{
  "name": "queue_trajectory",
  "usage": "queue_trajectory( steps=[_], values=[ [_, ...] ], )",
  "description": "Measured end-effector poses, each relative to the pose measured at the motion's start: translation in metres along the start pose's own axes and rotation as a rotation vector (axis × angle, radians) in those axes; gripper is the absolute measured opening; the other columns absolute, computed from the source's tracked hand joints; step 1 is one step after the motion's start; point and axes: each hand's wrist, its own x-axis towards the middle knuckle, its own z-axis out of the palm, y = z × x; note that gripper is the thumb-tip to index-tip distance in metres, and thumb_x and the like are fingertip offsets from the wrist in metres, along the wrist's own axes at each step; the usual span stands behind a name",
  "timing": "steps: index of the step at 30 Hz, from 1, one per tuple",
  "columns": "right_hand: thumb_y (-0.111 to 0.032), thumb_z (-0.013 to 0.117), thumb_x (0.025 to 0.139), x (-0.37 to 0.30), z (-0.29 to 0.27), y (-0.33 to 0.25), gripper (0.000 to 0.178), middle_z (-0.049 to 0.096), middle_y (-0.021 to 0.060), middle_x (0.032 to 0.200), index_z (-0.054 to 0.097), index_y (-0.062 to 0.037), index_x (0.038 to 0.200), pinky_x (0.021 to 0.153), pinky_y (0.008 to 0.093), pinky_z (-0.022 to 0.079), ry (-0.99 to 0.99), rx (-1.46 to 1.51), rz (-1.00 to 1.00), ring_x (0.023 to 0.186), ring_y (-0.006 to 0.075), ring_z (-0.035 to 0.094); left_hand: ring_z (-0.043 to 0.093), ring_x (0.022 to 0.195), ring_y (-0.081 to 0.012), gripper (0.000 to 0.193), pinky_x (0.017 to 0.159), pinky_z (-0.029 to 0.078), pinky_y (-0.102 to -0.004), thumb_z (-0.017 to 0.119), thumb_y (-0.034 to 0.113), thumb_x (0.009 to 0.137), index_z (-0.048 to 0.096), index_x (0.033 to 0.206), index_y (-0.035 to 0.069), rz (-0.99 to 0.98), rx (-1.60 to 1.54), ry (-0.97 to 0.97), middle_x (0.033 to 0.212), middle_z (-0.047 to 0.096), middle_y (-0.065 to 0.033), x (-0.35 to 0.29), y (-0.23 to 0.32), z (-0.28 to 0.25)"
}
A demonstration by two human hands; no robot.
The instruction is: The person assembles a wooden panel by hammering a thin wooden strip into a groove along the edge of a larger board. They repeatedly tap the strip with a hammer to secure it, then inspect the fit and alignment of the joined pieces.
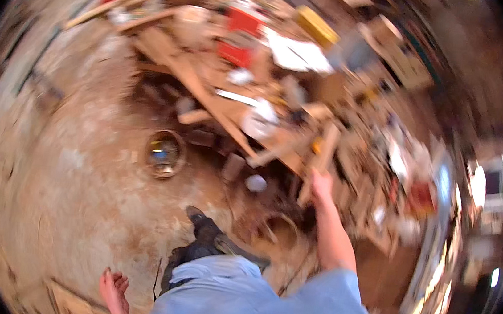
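Note:
My right hand [320, 186] reaches forward to the cluttered workbench, its fingers closed around the near end of a narrow wooden board [327, 148]. Motion blur softens the grip. Low at the left, my left hand [114, 287] hangs away from the bench with loosely curled fingers, and no object shows in it. Beside the held board lie a round white object [259, 124] and heaped wood pieces [356, 163]. A red box [239, 35] and a white sheet [297, 52] are farther back on the bench.
The bench's wooden front edge [208, 99] runs diagonally before me. On the dirty floor [86, 194] stands a round container [166, 155] with shiny contents; another round container [280, 230] sits under the bench near my feet. A yellow box [316, 26] lies at the back.

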Motion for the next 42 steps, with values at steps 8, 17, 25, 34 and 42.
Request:
queue_trajectory(
  steps=[8,17,25,34,42],
  values=[
    [-0.025,0.058,0.093,0.131,0.044,-0.042,0.027,0.060,0.0098,0.093,0.062,-0.0036,0.109,0.064,0.0395,0.045,-0.150,0.008,0.044,0.076,0.0247,0.053,0.065,0.075,-0.0172,0.044,0.066,0.054,-0.0296,0.058,0.016,0.094,0.047,0.133,-0.003,0.075,0.039,-0.046,0.088,0.066,-0.0112,-0.005,-0.002,0.009],
    [-0.025,0.058,0.093,0.090,0.145,-0.100,0.028,0.061,0.0097,0.091,0.062,-0.0027,0.108,0.065,0.0392,0.046,-0.147,-0.226,-0.273,0.076,0.0244,0.055,0.062,0.069,-0.0146,0.062,0.062,0.052,-0.0291,0.061,0.013,0.091,0.033,0.143,-0.004,0.163,-0.023,0.352,0.082,0.065,-0.0082,-0.035,-0.032,-0.063],
    [-0.026,0.058,0.092,-0.019,0.211,-0.121,0.029,0.062,0.0096,0.090,0.062,-0.0019,0.108,0.066,0.0390,0.047,-0.372,-0.237,-0.489,0.076,0.0242,0.056,0.059,0.084,-0.0126,0.090,0.074,0.052,-0.0279,0.060,-0.001,0.086,0.004,0.156,0.008,0.770,0.163,0.779,0.111,0.058,-0.0109,-0.077,0.091,-0.129],
    [-0.026,0.058,0.092,-0.153,0.258,-0.108,0.029,0.063,0.0095,0.088,0.062,-0.0010,0.107,0.067,0.0387,0.048,-0.602,-0.283,-0.720,0.076,0.0239,0.058,0.067,0.077,-0.0204,0.030,0.062,0.056,-0.0331,0.065,0.004,0.083,0.063,0.112,0.002,1.683,0.488,0.842,0.094,0.068,-0.0082,-0.155,0.113,-0.131],
    [-0.027,0.058,0.092,-0.264,0.283,-0.089,0.030,0.064,0.0095,0.087,0.063,-0.0002,0.106,0.068,0.0385,0.049,-0.681,-0.256,-0.905,0.076,0.0236,0.059,0.068,0.076,-0.0229,0.028,0.063,0.057,-0.0374,0.066,0.013,0.083,0.065,0.109,0.003,1.006,0.509,0.808,0.090,0.068,-0.0082,-0.147,-0.121,-0.176]
  ],
)
